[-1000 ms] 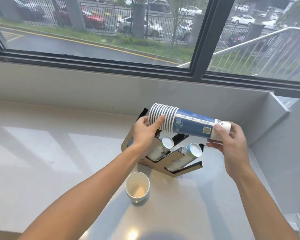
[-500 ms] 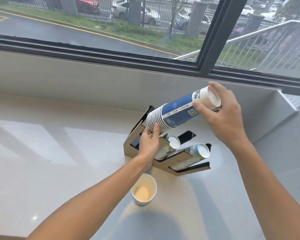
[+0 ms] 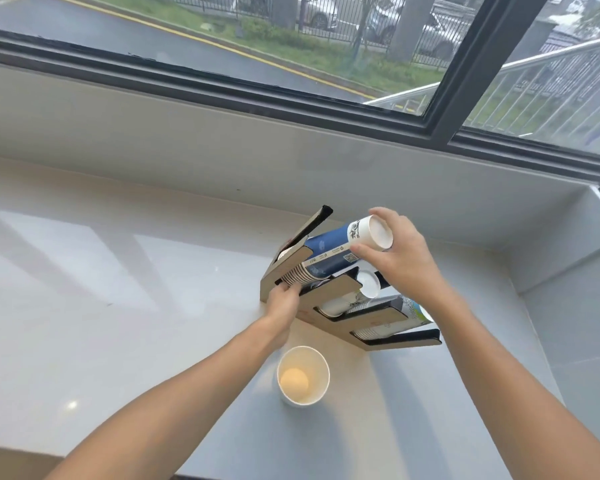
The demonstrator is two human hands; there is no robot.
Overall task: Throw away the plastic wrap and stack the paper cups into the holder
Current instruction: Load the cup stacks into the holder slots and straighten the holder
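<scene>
A blue and white stack of paper cups (image 3: 329,251) lies tilted, its rim end low inside the far-left slot of the wooden cup holder (image 3: 329,292) and its white base end raised to the right. My right hand (image 3: 399,258) grips the stack's base end. My left hand (image 3: 284,299) touches the rim end and the holder's front edge there. Two more cup stacks (image 3: 364,299) lie in the holder's other slots. No plastic wrap is visible.
A single open paper cup (image 3: 303,375) stands upright on the white counter (image 3: 101,306), just in front of the holder between my forearms. A low wall and a window run along the back; a side wall closes the right.
The stack's rim end has gone down into the holder's far-left slot and the stack has slid lower. My left hand dropped to the holder's front edge.
</scene>
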